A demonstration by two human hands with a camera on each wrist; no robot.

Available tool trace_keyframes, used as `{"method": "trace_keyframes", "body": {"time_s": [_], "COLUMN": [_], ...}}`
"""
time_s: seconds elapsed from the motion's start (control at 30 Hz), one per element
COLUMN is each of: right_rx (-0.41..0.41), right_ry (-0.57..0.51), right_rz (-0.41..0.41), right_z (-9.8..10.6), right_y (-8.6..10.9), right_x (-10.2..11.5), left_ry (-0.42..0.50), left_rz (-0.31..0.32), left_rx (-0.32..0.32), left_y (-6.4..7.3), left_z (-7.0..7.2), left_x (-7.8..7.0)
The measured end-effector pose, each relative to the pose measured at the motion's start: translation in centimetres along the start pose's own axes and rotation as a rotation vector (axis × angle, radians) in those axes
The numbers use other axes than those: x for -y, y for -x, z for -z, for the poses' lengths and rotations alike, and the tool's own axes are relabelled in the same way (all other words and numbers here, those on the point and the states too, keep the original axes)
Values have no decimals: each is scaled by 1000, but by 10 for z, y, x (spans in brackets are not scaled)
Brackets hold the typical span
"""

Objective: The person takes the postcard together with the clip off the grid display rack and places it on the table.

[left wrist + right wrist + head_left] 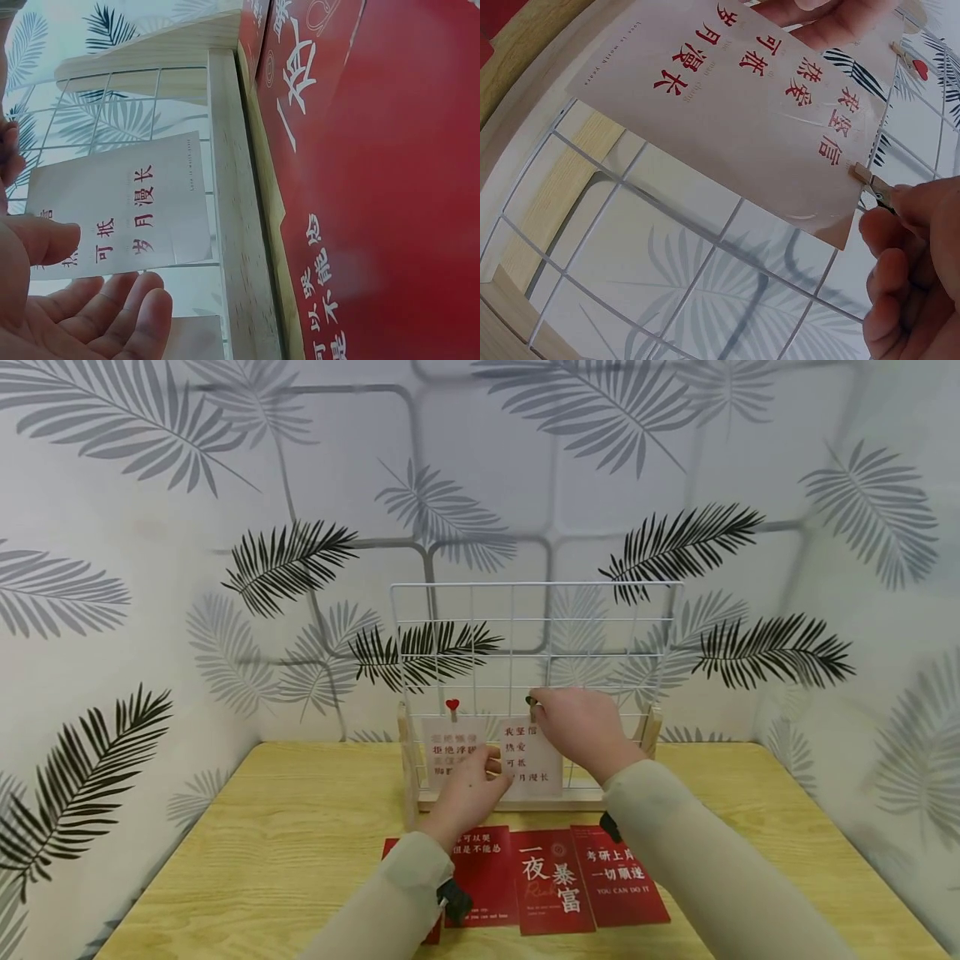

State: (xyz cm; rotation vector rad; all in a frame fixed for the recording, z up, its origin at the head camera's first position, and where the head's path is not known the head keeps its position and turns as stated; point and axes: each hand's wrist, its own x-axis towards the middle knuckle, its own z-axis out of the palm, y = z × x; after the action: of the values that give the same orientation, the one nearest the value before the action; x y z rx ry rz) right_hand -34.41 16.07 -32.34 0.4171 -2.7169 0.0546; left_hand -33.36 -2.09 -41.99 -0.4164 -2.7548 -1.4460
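Observation:
A white card with red Chinese characters (531, 777) stands against the white wire grid (600, 619). My left hand (472, 787) pinches this card by its left edge, the thumb over its front in the left wrist view. At the card's top edge, my right hand (585, 731) pinches a small wooden clothespin (868, 182) whose jaws overlap the card. A dark piece shows on the clothespin beside my fingertips. Left of it, a second white card (442, 752) hangs from a clothespin with a red heart (452, 704), partly behind my left hand.
The grid stands in a wooden base (487, 804) on a yellow wood-grain table (300, 827). Several red cards with white characters (553, 881) lie in a row before it, partly under my forearms. Leaf-patterned wall covering (480, 460) rises behind.

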Motion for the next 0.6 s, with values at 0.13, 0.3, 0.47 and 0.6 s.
{"method": "trace_keyframes", "body": {"time_s": [0.13, 0.3, 0.47, 0.6], "right_rx": [-66, -151, -176, -168], "right_ry": [11, 32, 14, -2], "right_rz": [7, 27, 24, 15], "right_z": [-3, -6, -7, -7], "right_y": [0, 1, 0, 0], "right_x": [-1, -2, -2, -1], "left_ry": [-14, -21, -4, 16], "left_rz": [-6, -31, -52, -59], "left_rx": [-22, -52, -101, -119], "left_y": [-2, -5, -7, -7], "left_z": [-3, -4, -4, -5], "left_x": [1, 1, -1, -1]}}
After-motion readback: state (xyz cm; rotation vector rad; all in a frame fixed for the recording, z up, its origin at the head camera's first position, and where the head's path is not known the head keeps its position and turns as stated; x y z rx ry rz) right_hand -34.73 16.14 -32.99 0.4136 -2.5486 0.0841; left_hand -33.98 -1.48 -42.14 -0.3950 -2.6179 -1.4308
